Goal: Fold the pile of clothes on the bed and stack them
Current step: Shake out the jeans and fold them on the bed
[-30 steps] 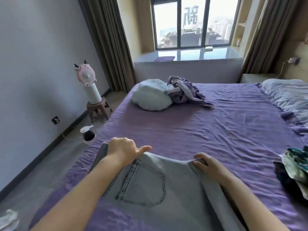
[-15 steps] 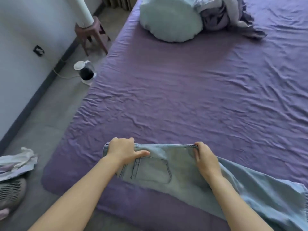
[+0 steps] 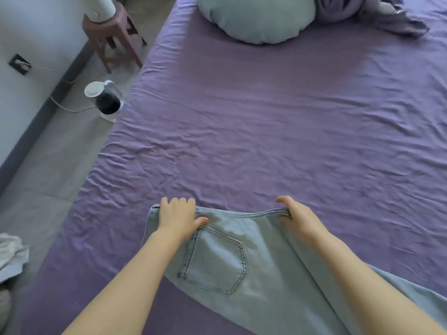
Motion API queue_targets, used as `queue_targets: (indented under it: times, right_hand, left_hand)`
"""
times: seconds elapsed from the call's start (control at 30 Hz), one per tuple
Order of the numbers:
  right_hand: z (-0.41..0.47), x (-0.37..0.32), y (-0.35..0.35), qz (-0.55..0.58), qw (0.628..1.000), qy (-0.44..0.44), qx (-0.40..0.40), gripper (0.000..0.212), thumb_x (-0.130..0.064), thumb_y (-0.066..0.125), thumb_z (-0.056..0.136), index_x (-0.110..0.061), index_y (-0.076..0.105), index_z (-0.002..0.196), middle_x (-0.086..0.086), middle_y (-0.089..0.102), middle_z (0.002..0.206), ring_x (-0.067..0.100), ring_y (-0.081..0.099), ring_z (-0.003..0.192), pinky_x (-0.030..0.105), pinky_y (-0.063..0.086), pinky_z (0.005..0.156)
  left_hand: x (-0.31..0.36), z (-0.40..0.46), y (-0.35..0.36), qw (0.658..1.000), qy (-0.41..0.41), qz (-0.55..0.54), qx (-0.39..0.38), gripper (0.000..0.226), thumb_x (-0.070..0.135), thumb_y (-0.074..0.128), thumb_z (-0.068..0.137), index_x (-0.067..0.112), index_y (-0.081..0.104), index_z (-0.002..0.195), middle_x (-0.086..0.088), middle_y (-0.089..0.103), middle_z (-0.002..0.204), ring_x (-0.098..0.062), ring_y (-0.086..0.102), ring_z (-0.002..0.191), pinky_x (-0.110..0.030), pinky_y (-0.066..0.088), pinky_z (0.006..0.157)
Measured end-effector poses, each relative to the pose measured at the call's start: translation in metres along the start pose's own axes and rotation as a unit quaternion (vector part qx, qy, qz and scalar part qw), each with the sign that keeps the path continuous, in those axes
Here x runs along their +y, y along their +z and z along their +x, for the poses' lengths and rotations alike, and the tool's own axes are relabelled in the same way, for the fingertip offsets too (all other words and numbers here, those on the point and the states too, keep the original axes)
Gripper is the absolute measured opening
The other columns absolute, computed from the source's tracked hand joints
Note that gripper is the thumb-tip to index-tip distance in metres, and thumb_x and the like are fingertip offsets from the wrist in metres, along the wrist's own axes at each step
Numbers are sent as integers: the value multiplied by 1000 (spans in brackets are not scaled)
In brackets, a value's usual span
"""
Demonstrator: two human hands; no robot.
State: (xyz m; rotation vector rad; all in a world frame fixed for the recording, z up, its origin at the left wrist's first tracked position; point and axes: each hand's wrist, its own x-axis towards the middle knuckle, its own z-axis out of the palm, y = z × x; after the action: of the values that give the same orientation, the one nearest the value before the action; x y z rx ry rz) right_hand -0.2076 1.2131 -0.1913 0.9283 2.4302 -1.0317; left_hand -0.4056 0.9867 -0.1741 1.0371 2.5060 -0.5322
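Note:
A pair of light blue jeans (image 3: 244, 267) lies back pocket up near the front left corner of the purple bed (image 3: 266, 131). My left hand (image 3: 179, 216) grips the left end of the waistband, fingers over its edge and thumb on the denim. At the right end of the waistband my right hand (image 3: 296, 218) pinches the fabric. The legs trail off to the lower right, partly under my right forearm. A crumpled heap of purple and grey clothes (image 3: 370, 13) sits at the far end of the bed.
A round pale blue cushion (image 3: 256, 18) lies beside the heap. On the floor to the left stand a small stool (image 3: 113, 35), a white and black appliance with a cord (image 3: 104, 100), and some white cloth (image 3: 9, 252) at the left edge.
The view has tilted down from the window to the bed. Both hands have drawn the jeans' waistband flat onto the sheet and keep hold of it.

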Motion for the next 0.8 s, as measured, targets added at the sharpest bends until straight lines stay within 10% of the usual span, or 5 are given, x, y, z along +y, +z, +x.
queue_targets:
  times: [0.17,0.3,0.4,0.57,0.8]
  right_hand:
    - [24,15,13,7,999,27,39,36,-18,61,87,-20,50,121,4,61,121,25,54,112,31,39,81]
    - [34,25,13,11,999,15,47,33,-22,65,85,-20,51,116,7,64,109,27,57,104,31,38,79]
    - [43,28,11,-38,995,15,92,39,-29,67,82,-19,53,117,9,60,106,30,52,104,34,35,84]
    - [20,57,2,37,993,-32,108,51,-25,69,82,-13,50,127,5,58,115,25,53,109,40,41,92]
    - [-117,158,5,21,989,-27,145,50,-23,76,76,-16,59,122,-1,60,119,22,51,114,36,39,93]
  left_hand:
    - [61,6,14,995,45,-33,86,47,25,53,87,20,45,133,-3,48,134,-26,37,131,-58,5,114]
    - [144,-18,28,961,191,-85,183,58,30,79,55,23,70,112,-5,64,125,-24,58,119,-56,44,98]
    - [196,-35,45,965,223,-88,105,64,53,62,70,30,58,130,-2,51,141,-24,45,133,-59,40,100]
    - [221,-14,58,974,186,-111,-64,100,72,43,81,33,-21,147,3,-26,157,-30,-25,143,-68,-13,105]
    - [243,-43,24,973,99,-204,-30,78,52,50,88,24,14,152,-3,-1,161,-27,-4,147,-50,9,118]
